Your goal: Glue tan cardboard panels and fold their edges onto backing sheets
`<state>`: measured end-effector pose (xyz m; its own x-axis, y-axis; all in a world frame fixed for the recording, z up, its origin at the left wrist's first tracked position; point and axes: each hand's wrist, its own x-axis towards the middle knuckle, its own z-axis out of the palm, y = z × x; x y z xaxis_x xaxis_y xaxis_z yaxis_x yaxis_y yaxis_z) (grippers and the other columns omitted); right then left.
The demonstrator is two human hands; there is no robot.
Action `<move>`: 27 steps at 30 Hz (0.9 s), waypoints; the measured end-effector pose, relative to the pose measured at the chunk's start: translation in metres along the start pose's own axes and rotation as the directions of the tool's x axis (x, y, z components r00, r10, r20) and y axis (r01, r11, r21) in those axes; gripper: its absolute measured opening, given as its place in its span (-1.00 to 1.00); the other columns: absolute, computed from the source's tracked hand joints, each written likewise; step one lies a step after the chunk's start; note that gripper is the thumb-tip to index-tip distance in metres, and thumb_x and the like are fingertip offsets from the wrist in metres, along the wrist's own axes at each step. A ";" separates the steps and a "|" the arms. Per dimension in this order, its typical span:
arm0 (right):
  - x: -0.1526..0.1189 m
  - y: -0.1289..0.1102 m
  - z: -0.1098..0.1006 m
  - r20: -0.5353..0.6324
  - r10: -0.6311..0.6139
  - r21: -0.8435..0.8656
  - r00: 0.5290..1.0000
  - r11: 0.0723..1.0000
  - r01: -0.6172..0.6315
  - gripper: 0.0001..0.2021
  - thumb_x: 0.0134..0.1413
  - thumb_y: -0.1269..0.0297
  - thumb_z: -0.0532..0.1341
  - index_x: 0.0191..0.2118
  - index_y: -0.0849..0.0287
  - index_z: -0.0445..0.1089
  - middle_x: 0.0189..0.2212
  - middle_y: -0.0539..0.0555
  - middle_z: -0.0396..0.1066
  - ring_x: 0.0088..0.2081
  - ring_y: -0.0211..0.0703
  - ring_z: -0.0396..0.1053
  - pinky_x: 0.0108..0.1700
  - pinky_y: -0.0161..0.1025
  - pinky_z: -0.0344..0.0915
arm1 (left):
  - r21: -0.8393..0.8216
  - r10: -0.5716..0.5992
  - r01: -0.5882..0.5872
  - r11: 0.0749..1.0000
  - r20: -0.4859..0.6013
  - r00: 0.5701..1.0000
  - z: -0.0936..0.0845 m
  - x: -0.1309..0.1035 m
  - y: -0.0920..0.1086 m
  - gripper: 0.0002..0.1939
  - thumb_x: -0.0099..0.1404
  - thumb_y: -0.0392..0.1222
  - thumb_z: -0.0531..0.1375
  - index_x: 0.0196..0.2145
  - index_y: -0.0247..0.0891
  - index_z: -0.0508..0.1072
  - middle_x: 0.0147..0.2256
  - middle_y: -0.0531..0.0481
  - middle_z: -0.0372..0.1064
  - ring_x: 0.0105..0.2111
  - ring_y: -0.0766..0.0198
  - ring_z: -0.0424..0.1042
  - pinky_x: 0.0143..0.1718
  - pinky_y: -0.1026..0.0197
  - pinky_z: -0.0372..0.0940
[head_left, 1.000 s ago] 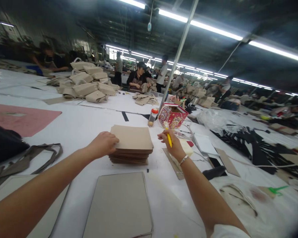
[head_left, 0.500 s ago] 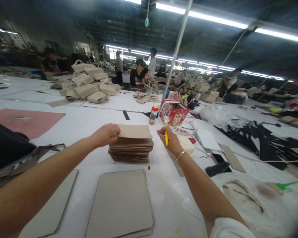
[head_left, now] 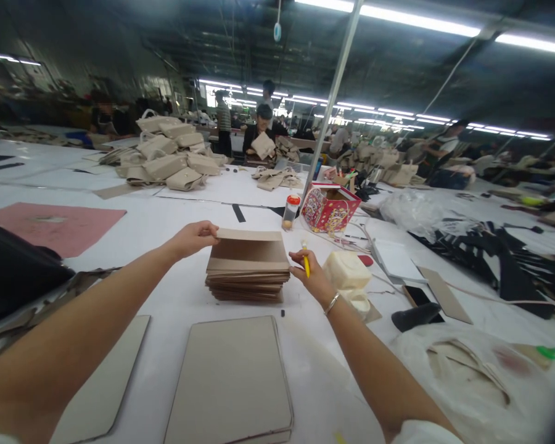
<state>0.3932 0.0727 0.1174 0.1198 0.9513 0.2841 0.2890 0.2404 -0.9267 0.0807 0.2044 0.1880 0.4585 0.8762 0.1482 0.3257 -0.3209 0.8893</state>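
Observation:
My left hand (head_left: 193, 239) is closed, pinching the far left corner of the top beige panel (head_left: 250, 235). That panel is tilted up, with a dark gap under it. Below lies a stack of beige panels (head_left: 244, 288), their near edges uneven. My right hand (head_left: 315, 280) grips a small brush (head_left: 306, 266) with a yellow handle, bristles upward. Its fingertips are at the stack's right edge; whether they touch it I cannot tell. Closer to me lies a low pile of larger greyish-beige boards (head_left: 231, 376), and another board (head_left: 108, 382) is partly behind my left forearm.
A cream plastic container (head_left: 348, 271) stands just right of my right hand. Behind are a red-lidded jar (head_left: 290, 213), a red patterned box (head_left: 332, 209) and a slanting pole (head_left: 335, 92). A plastic bag (head_left: 472, 376) lies front right. Across the table, a person (head_left: 262, 132) handles a beige piece.
The top panel has tipped up further at its far side. My right hand has come down to the stack's right edge with the brush. The cream container shows more fully.

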 end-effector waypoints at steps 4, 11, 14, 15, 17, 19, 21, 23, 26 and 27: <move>-0.005 0.001 0.006 0.018 0.060 0.197 0.998 0.978 -0.062 -0.62 -0.10 0.23 0.25 -0.19 0.02 0.05 0.01 0.09 0.30 0.09 -0.15 0.24 0.12 -0.02 0.15 | 0.027 0.006 -0.008 1.000 0.049 0.999 0.004 -0.004 -0.011 -0.61 -0.14 0.06 0.30 -0.46 -0.26 0.33 0.04 -0.19 0.29 0.01 0.05 0.30 0.06 0.04 0.14; -0.005 0.007 0.009 0.030 0.094 0.362 0.995 0.927 -0.099 -0.60 -0.15 0.26 0.25 -0.18 -0.01 0.06 -0.01 0.04 0.33 0.03 -0.14 0.29 0.08 -0.02 0.20 | 0.332 0.065 -0.103 0.938 0.122 0.990 0.012 -0.015 -0.014 -0.71 -0.04 0.03 0.21 -0.42 -0.21 0.34 0.03 -0.08 0.31 0.00 0.06 0.29 0.00 0.07 0.18; -0.004 0.006 0.009 0.035 0.128 0.429 0.991 0.894 -0.131 -0.59 -0.19 0.30 0.25 -0.20 -0.01 0.07 -0.03 0.03 0.35 0.00 -0.15 0.30 0.04 -0.06 0.23 | 0.433 0.078 -0.142 0.890 0.161 0.984 0.017 -0.018 -0.012 -0.73 -0.01 0.03 0.17 -0.40 -0.19 0.33 0.02 -0.03 0.31 -0.03 0.08 0.30 -0.02 0.09 0.19; -0.004 0.005 0.009 0.033 0.143 0.452 0.989 0.880 -0.142 -0.58 -0.22 0.32 0.25 -0.20 0.00 0.07 -0.05 0.03 0.35 -0.01 -0.16 0.31 0.03 -0.08 0.24 | 0.463 0.076 -0.149 0.874 0.172 0.982 0.018 -0.019 -0.012 -0.72 0.00 0.04 0.17 -0.39 -0.18 0.32 0.03 -0.02 0.30 -0.03 0.09 0.30 -0.02 0.10 0.19; -0.003 0.002 0.010 0.032 0.177 0.490 0.984 0.855 -0.170 -0.56 -0.27 0.37 0.25 -0.21 0.01 0.08 -0.07 0.03 0.36 -0.02 -0.17 0.32 0.00 -0.11 0.25 | 0.515 0.076 -0.167 0.841 0.193 0.978 0.020 -0.019 -0.013 -0.71 0.01 0.07 0.17 -0.38 -0.17 0.31 0.04 -0.02 0.28 -0.02 0.08 0.29 -0.01 0.09 0.18; 0.000 -0.001 0.010 0.020 0.224 0.492 0.974 0.847 -0.204 -0.54 -0.32 0.42 0.24 -0.22 0.02 0.08 -0.09 0.04 0.36 -0.04 -0.17 0.32 -0.02 -0.14 0.26 | 0.552 0.087 -0.200 0.810 0.224 0.971 0.021 -0.019 -0.014 -0.66 0.01 0.11 0.17 -0.35 -0.17 0.32 0.05 -0.04 0.26 -0.01 0.07 0.28 0.00 0.08 0.17; 0.003 -0.002 0.011 -0.007 0.277 0.451 0.961 0.859 -0.244 -0.52 -0.34 0.43 0.24 -0.21 0.04 0.08 -0.10 0.06 0.35 -0.07 -0.18 0.33 -0.05 -0.15 0.27 | 0.578 0.095 -0.227 0.784 0.250 0.964 0.021 -0.018 -0.016 -0.56 -0.02 0.17 0.19 -0.28 -0.17 0.32 0.05 -0.09 0.26 -0.02 0.05 0.28 0.00 0.07 0.17; 0.008 -0.004 0.011 -0.053 0.302 0.384 0.952 0.886 -0.260 -0.52 -0.34 0.39 0.27 -0.21 0.05 0.08 -0.11 0.08 0.33 -0.10 -0.19 0.33 -0.07 -0.15 0.27 | 0.605 0.094 -0.240 0.759 0.262 0.960 0.021 -0.018 -0.016 -0.41 -0.06 0.22 0.21 -0.15 -0.18 0.31 0.04 -0.12 0.25 -0.02 0.02 0.27 -0.01 0.06 0.18; 0.013 -0.006 0.010 -0.108 0.269 0.266 0.957 0.935 -0.233 -0.51 -0.32 0.29 0.30 -0.21 0.08 0.07 -0.11 0.12 0.31 -0.08 -0.17 0.31 -0.07 -0.15 0.26 | 0.646 0.103 -0.267 0.715 0.280 0.954 0.020 -0.017 -0.016 -0.25 -0.10 0.26 0.22 -0.01 -0.21 0.26 0.02 -0.16 0.25 -0.02 -0.01 0.26 -0.01 0.05 0.17; 0.015 -0.007 0.009 -0.125 0.245 0.207 0.961 0.954 -0.216 -0.51 -0.31 0.26 0.31 -0.21 0.08 0.07 -0.11 0.13 0.30 -0.08 -0.15 0.31 -0.07 -0.14 0.27 | 0.655 0.114 -0.285 0.700 0.291 0.950 0.020 -0.017 -0.016 -0.23 -0.10 0.27 0.22 0.00 -0.21 0.26 0.01 -0.16 0.25 -0.02 -0.01 0.25 -0.01 0.05 0.17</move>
<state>0.3840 0.0870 0.1260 0.3047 0.9494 0.0766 0.0530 0.0634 -0.9966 0.0842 0.1871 0.1622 0.7135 0.6910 0.1158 0.6388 -0.7096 0.2974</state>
